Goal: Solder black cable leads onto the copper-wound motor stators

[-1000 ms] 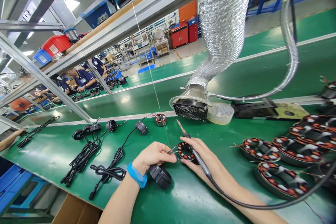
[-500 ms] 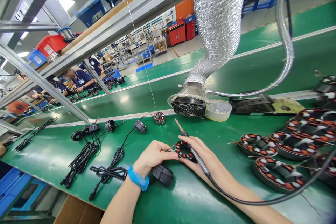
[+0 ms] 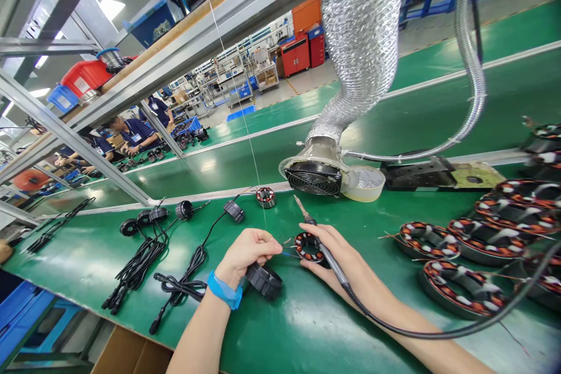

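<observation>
My right hand (image 3: pixel 348 260) is closed around a soldering iron (image 3: pixel 333 267) and also steadies a small motor stator (image 3: pixel 302 253) with copper windings. The iron's tip points up and away, past the stator. Just left of the stator, my left hand (image 3: pixel 246 252) pinches thin wires that run to it; a blue wire (image 3: pixel 287 254) shows in the gap. A black round motor cover (image 3: pixel 265 281) hangs or rests beneath my left hand; which of these I cannot tell. A blue band (image 3: pixel 225 291) circles the left wrist.
A fume fan (image 3: pixel 313 178) under a foil duct stands behind the hands, beside a pale round tin (image 3: pixel 364 183). Larger stators (image 3: pixel 464 289) crowd the right. Black covers with coiled cables (image 3: pixel 140 266) lie left, and another small stator (image 3: pixel 265 197) sits behind. A solder strand hangs from above.
My left hand has drawn back to the left from the stator, and its fingers have curled closer together. The black cover has shifted slightly up and left. The right hand has barely moved.
</observation>
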The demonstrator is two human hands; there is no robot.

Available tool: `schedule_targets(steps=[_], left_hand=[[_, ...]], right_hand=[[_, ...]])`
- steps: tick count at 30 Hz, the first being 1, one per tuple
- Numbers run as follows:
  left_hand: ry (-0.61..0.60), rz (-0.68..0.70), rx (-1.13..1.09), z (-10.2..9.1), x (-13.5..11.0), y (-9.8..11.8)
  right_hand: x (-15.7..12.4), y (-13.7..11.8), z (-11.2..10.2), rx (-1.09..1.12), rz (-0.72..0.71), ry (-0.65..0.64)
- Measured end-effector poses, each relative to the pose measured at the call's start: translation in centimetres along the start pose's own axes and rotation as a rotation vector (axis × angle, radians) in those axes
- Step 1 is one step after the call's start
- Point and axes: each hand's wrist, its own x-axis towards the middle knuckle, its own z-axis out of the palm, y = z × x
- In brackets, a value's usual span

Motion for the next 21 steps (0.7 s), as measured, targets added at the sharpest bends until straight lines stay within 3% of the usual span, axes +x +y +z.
schedule_targets(steps=[7, 11, 16, 21], left_hand=[[0.053, -0.051, -0.016, 1.6, 0.2, -0.4], [0.062, -0.019, -0.038, 1.3, 0.1, -0.4], [-0.016, -0.001, -0.059, 0.7, -0.1, -0.1], [0.124, 0.021, -0.051, 1.3, 0.0, 0.0]], right_hand=[[0.0, -0.2, 0.3, 0.01, 0.0, 0.003], [0.0, -0.2, 0.5, 0.003, -0.003, 0.005], [0.0, -0.3, 0.4, -0.012, 0.0, 0.015], [0.1, -0.7, 0.3, -0.03, -0.013, 0.02]])
